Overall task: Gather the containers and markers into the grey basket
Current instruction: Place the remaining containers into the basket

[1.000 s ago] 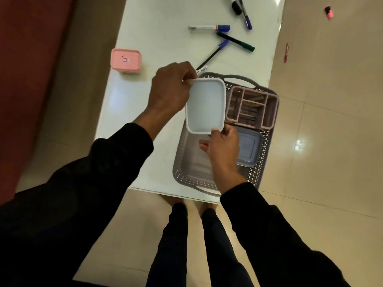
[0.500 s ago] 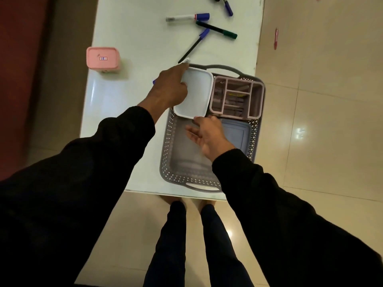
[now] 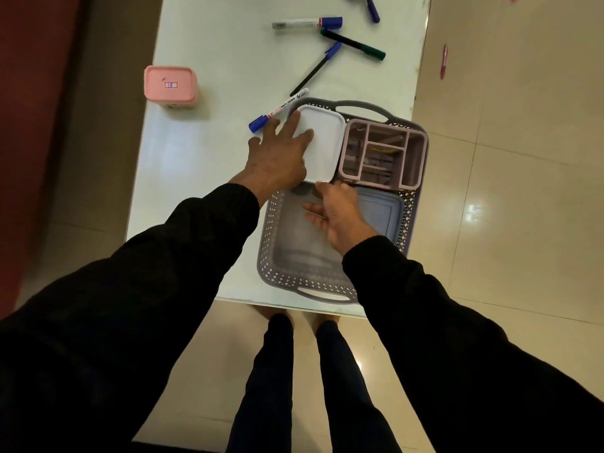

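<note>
White container (image 3: 322, 143) seated in grey basket's (image 3: 277, 266) upper-left corner, left hand (image 3: 277, 158) flat on it, fingers straight. Right hand (image 3: 340, 212) relaxed, holding nothing. Best pressed level before letting go.

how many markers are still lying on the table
5: white marker beside the left hand, black pen, green-capped marker, white blue-capped marker, one cut off at the top edge.

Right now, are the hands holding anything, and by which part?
Nothing is gripped. The left hand rests with straight fingers on the white container; the right hand hovers open over the grey basket.
</note>
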